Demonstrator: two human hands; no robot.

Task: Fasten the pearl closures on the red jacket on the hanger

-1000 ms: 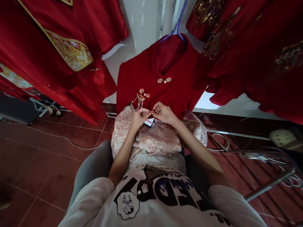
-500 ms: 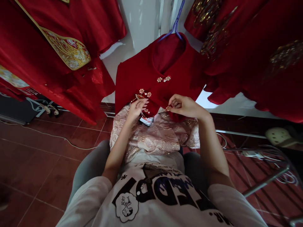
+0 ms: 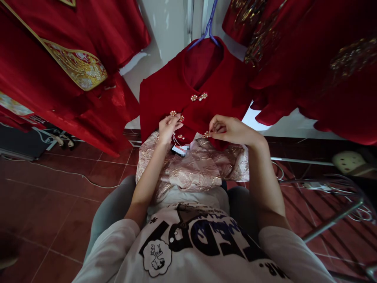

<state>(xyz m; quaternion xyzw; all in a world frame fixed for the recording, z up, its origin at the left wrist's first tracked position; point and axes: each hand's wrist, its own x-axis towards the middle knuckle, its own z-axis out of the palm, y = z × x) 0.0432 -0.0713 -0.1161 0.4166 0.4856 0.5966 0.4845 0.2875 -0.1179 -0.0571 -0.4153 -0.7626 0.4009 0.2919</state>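
A red jacket (image 3: pixel 165 94) with flower-shaped bead fasteners hangs in front of me on a purple hanger (image 3: pixel 209 29). My left hand (image 3: pixel 168 128) is closed on the left front of the jacket, its fingertips at a pair of flower fasteners (image 3: pixel 173 113). Between thumb and index finger, my right hand (image 3: pixel 229 129) pinches another flower fastener (image 3: pixel 206 134) at the lower right front. A white tag (image 3: pixel 179 149) dangles on strings below my left hand. Pink-and-gold brocade fabric (image 3: pixel 191 167) spreads below the jacket over my lap.
Red garments with gold embroidery (image 3: pixel 79 67) hang on the left, and more red garments with sequins (image 3: pixel 294 78) on the right. A metal rack (image 3: pixel 335 220) with cables stands low on the right, near a pale clog (image 3: pixel 349 162). A cord (image 3: pixel 67 173) crosses the tiled floor.
My left hand has moved up slightly and its fingers have closed at the upper flower fasteners; a decorated piece seen beside it earlier is now hidden. My right hand keeps its pinch. The view has shifted slightly.
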